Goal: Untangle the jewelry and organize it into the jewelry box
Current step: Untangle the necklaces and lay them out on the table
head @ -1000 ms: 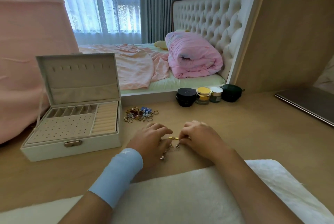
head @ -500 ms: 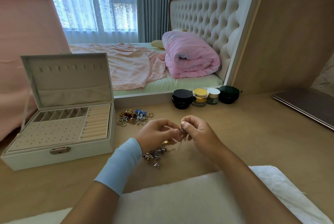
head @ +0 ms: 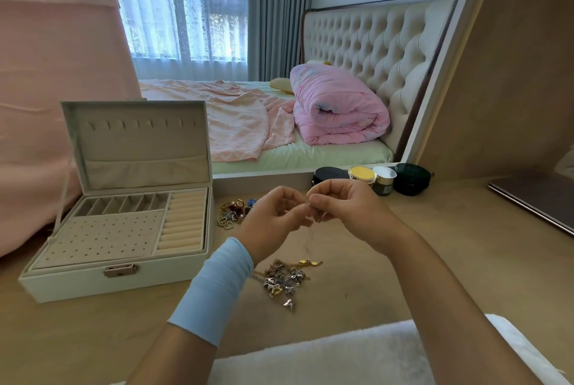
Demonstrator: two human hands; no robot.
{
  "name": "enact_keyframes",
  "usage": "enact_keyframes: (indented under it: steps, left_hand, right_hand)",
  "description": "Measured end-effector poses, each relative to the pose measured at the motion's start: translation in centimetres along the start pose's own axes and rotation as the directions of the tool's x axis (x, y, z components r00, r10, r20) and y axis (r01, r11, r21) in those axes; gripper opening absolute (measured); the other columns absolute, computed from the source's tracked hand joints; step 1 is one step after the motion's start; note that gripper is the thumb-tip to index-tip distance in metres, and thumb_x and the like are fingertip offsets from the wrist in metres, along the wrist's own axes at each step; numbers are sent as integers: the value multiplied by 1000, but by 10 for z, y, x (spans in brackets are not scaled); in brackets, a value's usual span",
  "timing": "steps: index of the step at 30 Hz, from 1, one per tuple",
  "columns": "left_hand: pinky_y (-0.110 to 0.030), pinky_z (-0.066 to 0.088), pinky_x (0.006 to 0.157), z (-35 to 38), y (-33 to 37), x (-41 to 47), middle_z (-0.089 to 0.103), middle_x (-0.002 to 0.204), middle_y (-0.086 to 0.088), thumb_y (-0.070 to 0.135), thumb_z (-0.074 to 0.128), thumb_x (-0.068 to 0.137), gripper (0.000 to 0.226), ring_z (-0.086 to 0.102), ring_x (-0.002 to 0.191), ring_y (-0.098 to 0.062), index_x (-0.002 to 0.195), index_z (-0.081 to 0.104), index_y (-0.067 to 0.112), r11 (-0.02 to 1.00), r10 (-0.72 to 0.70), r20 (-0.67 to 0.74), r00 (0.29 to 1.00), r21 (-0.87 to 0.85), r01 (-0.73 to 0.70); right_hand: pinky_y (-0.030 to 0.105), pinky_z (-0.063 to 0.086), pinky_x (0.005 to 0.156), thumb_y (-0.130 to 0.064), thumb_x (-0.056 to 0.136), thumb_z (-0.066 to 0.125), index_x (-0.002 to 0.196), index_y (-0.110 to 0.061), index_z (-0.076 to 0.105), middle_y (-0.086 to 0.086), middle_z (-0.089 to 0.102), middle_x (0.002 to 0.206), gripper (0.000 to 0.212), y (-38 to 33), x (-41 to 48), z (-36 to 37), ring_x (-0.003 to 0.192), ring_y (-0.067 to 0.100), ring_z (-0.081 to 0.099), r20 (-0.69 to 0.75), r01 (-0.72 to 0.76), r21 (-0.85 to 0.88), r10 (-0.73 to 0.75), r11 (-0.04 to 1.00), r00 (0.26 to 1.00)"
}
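1. While the jewelry box [head: 77, 282] stands lid-up at far left, a ring pile [head: 231, 215] lies just beside it
2. Left hand [head: 273, 223] pinches thin chain [head: 310, 237]
3. Right hand [head: 351, 213] pinches same chain, above tangled heap [head: 285, 279] on desk [head: 435, 260]

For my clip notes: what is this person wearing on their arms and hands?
A light blue stretchy band wraps the left wrist and lower forearm. The right arm is bare. No gloves, rings or watch show on the left hand or right hand.
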State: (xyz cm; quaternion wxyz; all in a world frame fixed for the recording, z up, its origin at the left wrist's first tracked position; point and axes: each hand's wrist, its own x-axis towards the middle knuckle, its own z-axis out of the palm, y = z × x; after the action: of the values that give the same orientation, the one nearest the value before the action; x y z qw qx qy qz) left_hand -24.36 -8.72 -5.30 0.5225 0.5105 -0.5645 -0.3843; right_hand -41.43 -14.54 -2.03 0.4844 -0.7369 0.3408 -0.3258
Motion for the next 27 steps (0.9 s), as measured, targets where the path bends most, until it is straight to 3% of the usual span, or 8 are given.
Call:
enact_keyframes:
  steps: [3,8,12,17,19,22,25,27]
  left_hand:
    - [-34,59,74,-8,3,-1,69,84,-19,9,65,90,18,68,71,-25,107,58,4,996,-41,4,999,-83,41]
    - [-28,52,61,-32,0,-1,68,69,3,10,69,88,9,60,55,-17,97,69,12,978,-118,59,991,180,105]
    - [-23,51,57,-44,6,-5,68,80,4,13,71,86,12,56,52,-10,97,71,18,886,-209,77,975,436,155]
    - [-23,49,57,-59,20,-9,64,66,6,29,66,90,18,51,54,-11,80,71,16,765,-295,12,955,603,228]
    - [-28,51,64,-63,23,-10,59,61,6,32,63,92,25,50,55,-12,75,69,16,848,-259,6,966,480,225]
    - [-38,53,79,-65,25,-12,53,61,1,30,59,95,27,51,55,-13,74,63,14,969,-242,35,970,58,240]
    - [-40,51,80,-64,25,-13,50,61,0,27,57,89,19,49,54,-16,79,58,11,906,-186,91,978,-371,206]
    - [-39,56,78,-65,27,-13,51,62,0,23,56,85,15,50,52,-16,84,60,8,834,-145,78,986,-526,164]
  right_hand:
    - [39,58,76,-13,92,71,104,-8,74,10,77,87,14,-1,5,4,75,21,70,-2,3,13,-3,1000,1000]
    - [33,59,81,-12,99,61,105,-13,77,4,75,84,17,4,9,4,78,16,67,31,-15,-23,16,1000,999]
    - [23,55,74,-10,103,53,105,-18,78,-1,66,78,27,10,10,5,72,9,60,102,-46,-174,64,984,993]
    - [31,55,79,-15,104,52,107,-24,77,-4,65,78,27,15,11,1,72,7,58,173,-92,-384,169,919,970]
    - [29,53,80,-14,104,53,107,-23,78,-4,65,79,26,16,11,0,74,8,57,241,-129,-393,237,910,941]
    - [31,53,84,-14,103,54,104,-25,79,-7,66,81,27,20,9,-2,78,8,58,309,-151,-427,300,892,902]
    - [33,52,82,-14,103,52,101,-22,77,-4,66,84,26,24,8,-2,78,9,58,313,-182,-440,340,879,887]
    - [31,49,76,-14,103,49,96,-21,74,-3,66,89,26,25,6,-1,78,9,58,323,-223,-419,375,880,869]
